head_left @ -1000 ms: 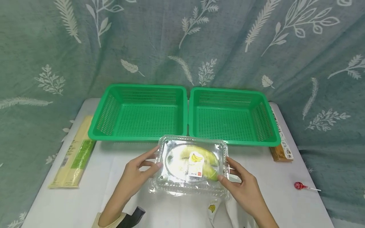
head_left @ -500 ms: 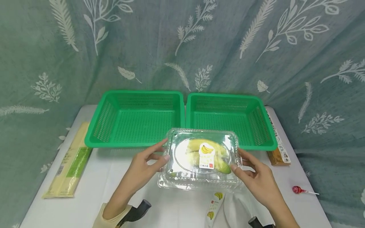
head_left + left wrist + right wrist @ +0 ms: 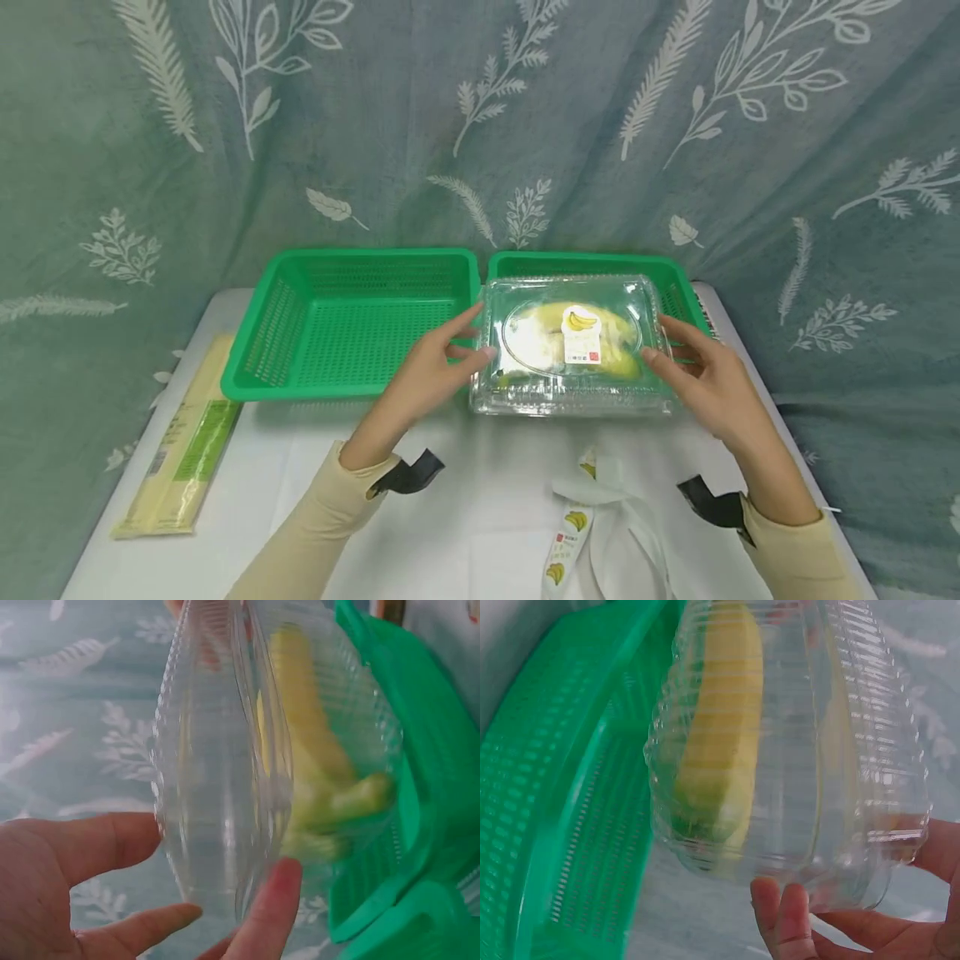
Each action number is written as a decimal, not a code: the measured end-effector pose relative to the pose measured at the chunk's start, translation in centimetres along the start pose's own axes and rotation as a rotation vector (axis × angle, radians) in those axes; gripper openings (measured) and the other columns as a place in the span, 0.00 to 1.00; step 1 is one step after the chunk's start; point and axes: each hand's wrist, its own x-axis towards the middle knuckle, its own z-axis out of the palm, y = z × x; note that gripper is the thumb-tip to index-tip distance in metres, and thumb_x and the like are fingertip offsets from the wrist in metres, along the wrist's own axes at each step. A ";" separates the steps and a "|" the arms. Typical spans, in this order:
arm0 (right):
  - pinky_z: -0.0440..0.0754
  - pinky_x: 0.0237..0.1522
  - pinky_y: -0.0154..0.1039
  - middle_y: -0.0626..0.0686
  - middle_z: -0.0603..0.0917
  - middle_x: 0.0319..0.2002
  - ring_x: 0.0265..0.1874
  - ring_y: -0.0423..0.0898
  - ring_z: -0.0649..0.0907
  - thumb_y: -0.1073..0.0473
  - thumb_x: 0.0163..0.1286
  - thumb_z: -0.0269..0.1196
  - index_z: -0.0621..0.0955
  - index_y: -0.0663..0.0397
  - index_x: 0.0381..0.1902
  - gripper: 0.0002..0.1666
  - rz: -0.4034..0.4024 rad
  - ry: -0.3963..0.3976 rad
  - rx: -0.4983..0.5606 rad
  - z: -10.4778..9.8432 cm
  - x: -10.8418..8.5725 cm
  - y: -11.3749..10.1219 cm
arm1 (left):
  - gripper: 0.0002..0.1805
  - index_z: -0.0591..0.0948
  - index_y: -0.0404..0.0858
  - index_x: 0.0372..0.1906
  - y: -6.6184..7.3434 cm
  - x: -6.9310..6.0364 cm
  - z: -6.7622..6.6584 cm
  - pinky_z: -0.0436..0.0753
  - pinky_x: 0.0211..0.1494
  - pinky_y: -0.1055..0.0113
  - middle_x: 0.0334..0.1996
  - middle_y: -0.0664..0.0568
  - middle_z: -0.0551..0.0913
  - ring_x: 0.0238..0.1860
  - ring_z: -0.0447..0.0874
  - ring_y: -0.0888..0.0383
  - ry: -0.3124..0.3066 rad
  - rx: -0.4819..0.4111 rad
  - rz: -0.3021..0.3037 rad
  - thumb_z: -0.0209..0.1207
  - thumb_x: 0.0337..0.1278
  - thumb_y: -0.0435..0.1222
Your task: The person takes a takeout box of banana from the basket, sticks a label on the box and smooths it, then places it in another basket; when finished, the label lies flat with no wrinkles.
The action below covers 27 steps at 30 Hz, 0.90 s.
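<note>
A clear plastic clamshell box (image 3: 495, 392) with yellow-green bananas (image 3: 618, 367) inside hangs in both hands, over the front of the right green basket (image 3: 585, 263). A banana label (image 3: 581, 340) sits on its lid. My left hand (image 3: 427, 367) grips the box's left end, thumb and fingers on its edge; the left wrist view shows the fingertips (image 3: 281, 889) against the plastic. At the opposite end my right hand (image 3: 712, 383) holds the box between thumb and fingers, as the right wrist view also shows. The box hides most of the right basket.
A left green basket (image 3: 352, 390) stands beside the right one. A yellow-green flat pack (image 3: 180, 450) lies at the left. White ribbon with banana prints (image 3: 570, 533) lies in front. A lollipop stick (image 3: 831, 509) shows past my right arm. A patterned curtain (image 3: 405, 108) closes the back.
Both hands have carried the box of bananas away from me and to the right, from in front of the baskets to over the right basket. The ribbon below has come into fuller view.
</note>
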 end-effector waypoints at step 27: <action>0.63 0.71 0.69 0.74 0.52 0.77 0.75 0.72 0.58 0.52 0.83 0.41 0.43 0.63 0.81 0.38 0.250 -0.271 -0.167 0.7 12.6 5.0 | 0.44 0.42 0.43 0.82 -0.3 13.1 4.4 0.71 0.40 0.63 0.82 0.46 0.48 0.34 0.73 0.59 -0.193 0.150 -0.278 0.50 0.67 0.34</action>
